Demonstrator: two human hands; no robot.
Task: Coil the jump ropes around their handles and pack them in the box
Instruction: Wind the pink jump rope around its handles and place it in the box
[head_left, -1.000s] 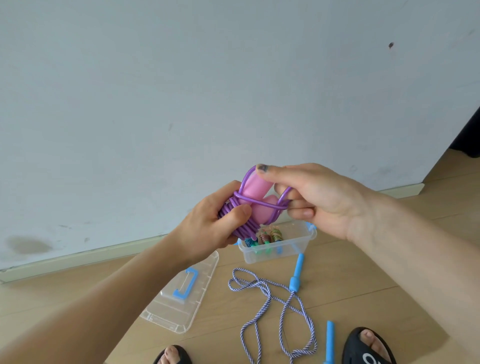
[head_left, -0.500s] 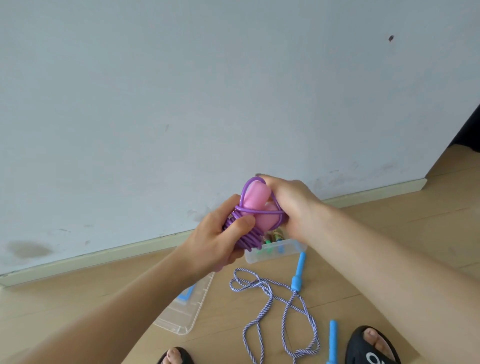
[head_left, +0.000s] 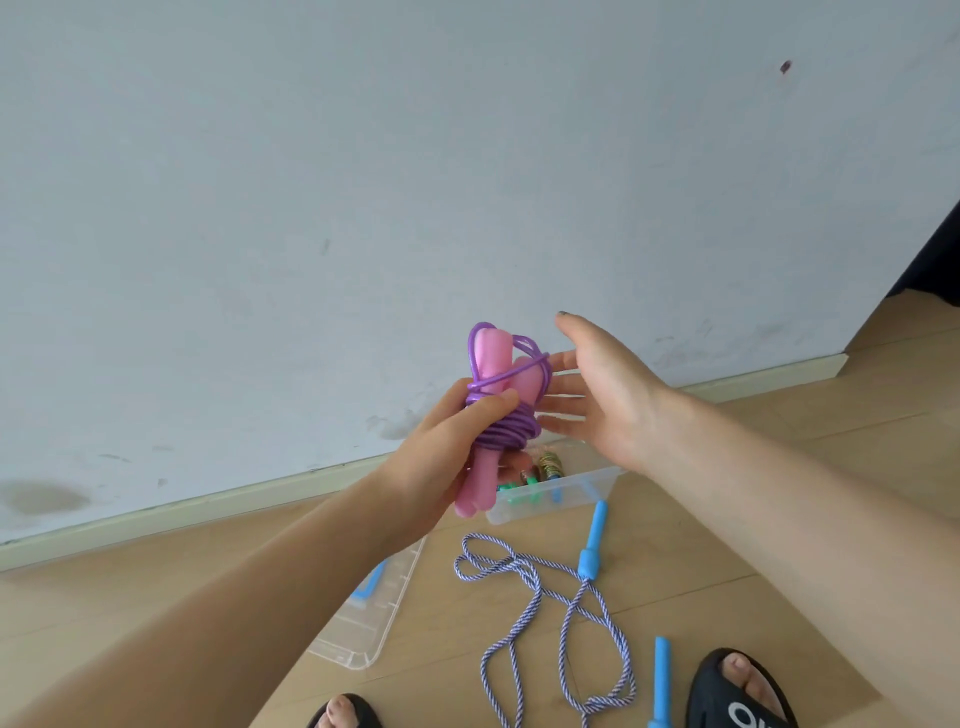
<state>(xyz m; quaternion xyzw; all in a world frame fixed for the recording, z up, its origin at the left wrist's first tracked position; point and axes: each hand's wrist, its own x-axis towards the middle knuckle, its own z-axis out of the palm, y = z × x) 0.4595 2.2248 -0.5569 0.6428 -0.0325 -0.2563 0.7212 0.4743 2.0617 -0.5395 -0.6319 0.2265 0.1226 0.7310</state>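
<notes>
My left hand (head_left: 447, 457) grips a jump rope with two pink handles (head_left: 493, 379), its purple cord (head_left: 506, 431) coiled tightly around them. The bundle is held upright in the air above the clear plastic box (head_left: 566, 493), which stands on the floor and holds several coiled ropes. My right hand (head_left: 597, 389) is open just right of the bundle, fingers spread, not touching it. A second rope with a blue-and-white cord (head_left: 540, 613) and blue handles (head_left: 592, 540) lies loose on the floor in front of the box.
The box's clear lid (head_left: 363, 618) with a blue handle lies on the wooden floor at left, partly under my left arm. A pale wall with a skirting board rises right behind the box. My feet in black sandals (head_left: 737, 696) stand at the bottom edge.
My right hand has let go of the pink handles and opened, pulling away to the right. The left hand has kept the coiled bundle and tilted it more upright.
</notes>
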